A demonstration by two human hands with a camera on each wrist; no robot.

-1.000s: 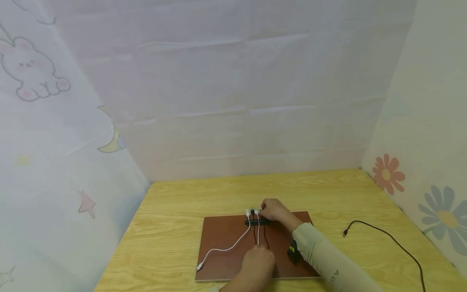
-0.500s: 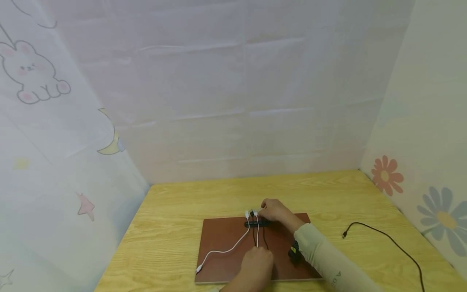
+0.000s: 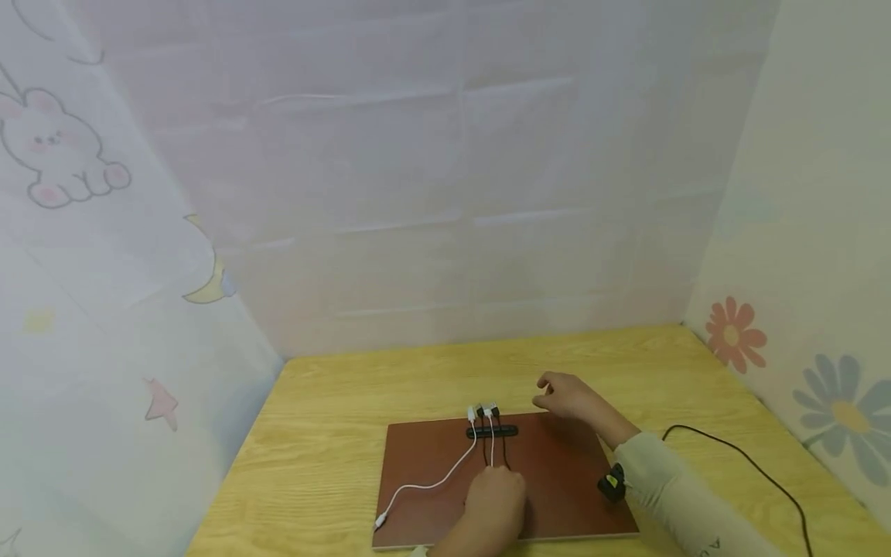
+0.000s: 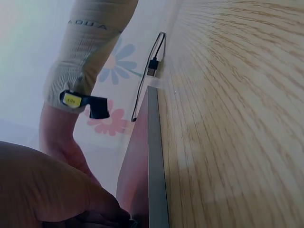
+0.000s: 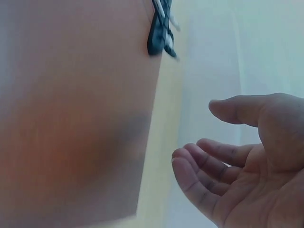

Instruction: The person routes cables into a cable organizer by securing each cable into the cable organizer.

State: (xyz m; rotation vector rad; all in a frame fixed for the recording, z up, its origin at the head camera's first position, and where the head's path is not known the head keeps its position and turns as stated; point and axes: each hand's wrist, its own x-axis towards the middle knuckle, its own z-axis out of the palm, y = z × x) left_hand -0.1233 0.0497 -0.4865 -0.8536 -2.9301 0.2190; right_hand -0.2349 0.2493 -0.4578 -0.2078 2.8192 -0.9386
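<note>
My left hand (image 3: 496, 499) rests low over a brown board (image 3: 567, 487), its fingers curled round cables that run down under it. Those cables are a white one (image 3: 493, 447) and thin black ones (image 3: 506, 452). They pass through a black cable clip (image 3: 511, 430) at the board's far edge, their plugs poking out behind. Another white cable (image 3: 435, 485) curves from the clip to the board's left corner. My right hand (image 3: 572, 398) hovers right of the clip. In the right wrist view this hand (image 5: 256, 156) has loosely bent fingers, thumb apart, nothing between them.
A loose black cable (image 3: 752, 462) lies on the wooden table (image 3: 306, 441) at the right; its USB plug (image 4: 152, 66) shows in the left wrist view. A black wrist device (image 3: 612, 483) sits at the right cuff. Printed cloth walls (image 3: 390, 255) enclose the table.
My right hand has let go at the clip's right end and moved right, its fingers now apart. A black plug shows where it was. The left hand has hardly moved.
</note>
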